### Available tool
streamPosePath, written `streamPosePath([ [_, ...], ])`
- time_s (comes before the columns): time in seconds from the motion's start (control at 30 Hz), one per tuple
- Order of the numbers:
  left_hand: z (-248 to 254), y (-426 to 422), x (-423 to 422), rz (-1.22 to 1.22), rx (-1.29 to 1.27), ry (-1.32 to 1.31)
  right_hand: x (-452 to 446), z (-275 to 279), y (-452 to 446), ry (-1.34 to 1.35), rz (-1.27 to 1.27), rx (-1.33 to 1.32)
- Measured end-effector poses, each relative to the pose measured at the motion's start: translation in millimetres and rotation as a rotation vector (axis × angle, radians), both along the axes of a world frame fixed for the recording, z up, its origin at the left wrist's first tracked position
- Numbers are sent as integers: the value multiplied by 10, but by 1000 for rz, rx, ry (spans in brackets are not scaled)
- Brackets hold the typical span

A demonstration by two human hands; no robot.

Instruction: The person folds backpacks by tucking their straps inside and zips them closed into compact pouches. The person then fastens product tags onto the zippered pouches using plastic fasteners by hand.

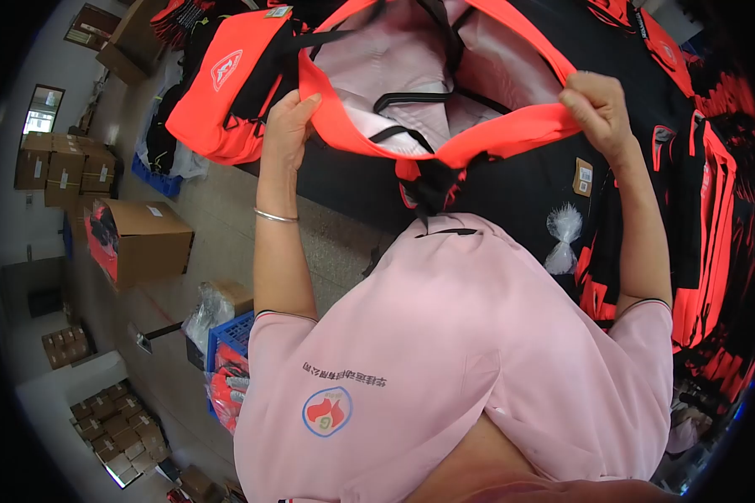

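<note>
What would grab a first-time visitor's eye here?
Probably the bright orange-red bag at top middle, its pale inside spread open between the left hand and the right hand. Next, the logo-marked bag beside the left hand, then the stacked cardboard boxes at far left.

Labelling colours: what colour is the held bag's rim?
The rim is bright orange-red, best seen in the head view, the only one.

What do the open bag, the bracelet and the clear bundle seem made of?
Bag: probably synthetic fabric, matte orange-red with pale lining, judging by soft folds. Bracelet: likely polished metal, from its silvery shine. Clear bundle: apparently thin, glossy plastic, given its see-through crinkles.
</note>
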State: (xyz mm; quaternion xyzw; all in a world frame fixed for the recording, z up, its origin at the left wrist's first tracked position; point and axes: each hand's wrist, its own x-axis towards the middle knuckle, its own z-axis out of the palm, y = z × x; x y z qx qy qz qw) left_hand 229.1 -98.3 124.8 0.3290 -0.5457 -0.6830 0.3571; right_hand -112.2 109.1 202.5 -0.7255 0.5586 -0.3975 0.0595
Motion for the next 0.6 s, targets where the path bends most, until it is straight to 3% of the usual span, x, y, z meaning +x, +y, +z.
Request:
streamPosePath([
  [0.1, -190, 93, 38, -14, 37, 35, 75, -270, 180, 150, 40, 580],
  [0.2, -294, 239, -143, -87, 14, 68, 340, -251, 248, 72, 147, 733],
  [0.27, -314, 338, -296, -106, -31, 66, 472, -273, 229, 240, 268, 969],
  [0.4, -208, 438, -355, -91, -12, 94, 726, -615, 171, 272, 132, 1087],
  [0.47, -218, 459, -341, -82, -13, 110, 735, -1024, 91, 247, 7, 405],
  [0.5, -226, 475, -332, -70, -11, 122, 750, -1017, -8, 245, 15, 399],
  [0.57, -244, 524, -348, -54, -47, 118, 832, -968, -229, -74, 117, 593],
  [0.6, -238, 548, -366, -45, -72, 99, 909, -777, -339, -178, 36, 834],
])
